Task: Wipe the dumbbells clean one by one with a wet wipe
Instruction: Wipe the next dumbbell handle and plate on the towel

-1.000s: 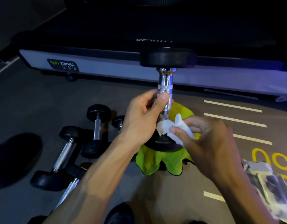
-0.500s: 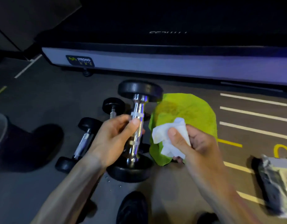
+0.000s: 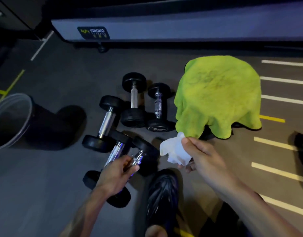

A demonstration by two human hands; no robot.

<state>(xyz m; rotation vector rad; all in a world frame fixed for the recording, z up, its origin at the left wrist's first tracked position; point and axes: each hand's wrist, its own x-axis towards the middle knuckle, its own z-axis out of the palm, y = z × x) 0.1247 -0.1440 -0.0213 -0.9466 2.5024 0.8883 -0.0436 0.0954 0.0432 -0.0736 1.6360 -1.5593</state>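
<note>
The held dumbbell (image 3: 138, 157), chrome handle and black ends, lies low beside the shoe (image 3: 162, 190), gripped by the left hand (image 3: 116, 177). The right hand (image 3: 203, 156) pinches a crumpled white wipe (image 3: 173, 151) below the green towel (image 3: 219, 96). Four dumbbells (image 3: 133, 100) crowd left of the towel.

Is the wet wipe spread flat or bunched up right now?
Bunched up. The wet wipe hangs crumpled from the right hand, pinched at its top, with uneven folds showing.
</note>
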